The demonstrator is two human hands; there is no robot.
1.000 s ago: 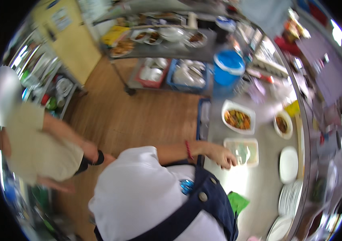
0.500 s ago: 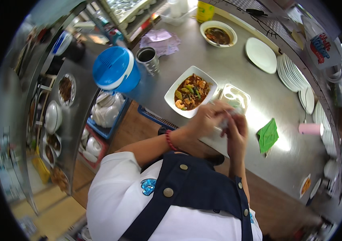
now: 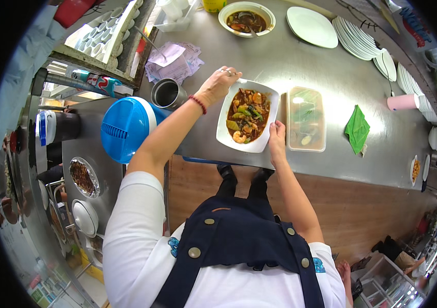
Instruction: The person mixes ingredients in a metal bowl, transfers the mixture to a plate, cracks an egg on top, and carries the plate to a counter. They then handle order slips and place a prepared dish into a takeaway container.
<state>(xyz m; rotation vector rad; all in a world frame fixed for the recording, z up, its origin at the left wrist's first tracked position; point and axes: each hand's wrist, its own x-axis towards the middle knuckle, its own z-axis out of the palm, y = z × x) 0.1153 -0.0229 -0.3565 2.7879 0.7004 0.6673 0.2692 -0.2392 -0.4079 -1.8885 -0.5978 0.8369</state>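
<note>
A square white dish (image 3: 223,134) with a brown saucy stir-fry of shrimp and vegetables sits on the steel counter (image 3: 321,77) in front of me. My left hand (image 3: 218,84) grips its far left rim, thumb and fingers on the edge. My right hand (image 3: 276,136) holds its near right edge. Just right of the dish lies a lidded clear plastic box (image 3: 307,126) with greens inside, touching nothing else.
A green cloth (image 3: 356,129) and a pink cup (image 3: 402,102) lie to the right. A white bowl of stew (image 3: 246,19), stacked white plates (image 3: 359,41), paper slips (image 3: 173,59), a metal cup (image 3: 167,94) and a blue lidded container (image 3: 126,128) surround the dish.
The view has swung over the counter. My hands were together over the plastic box; now they have parted and each grips a side of the square dish.
</note>
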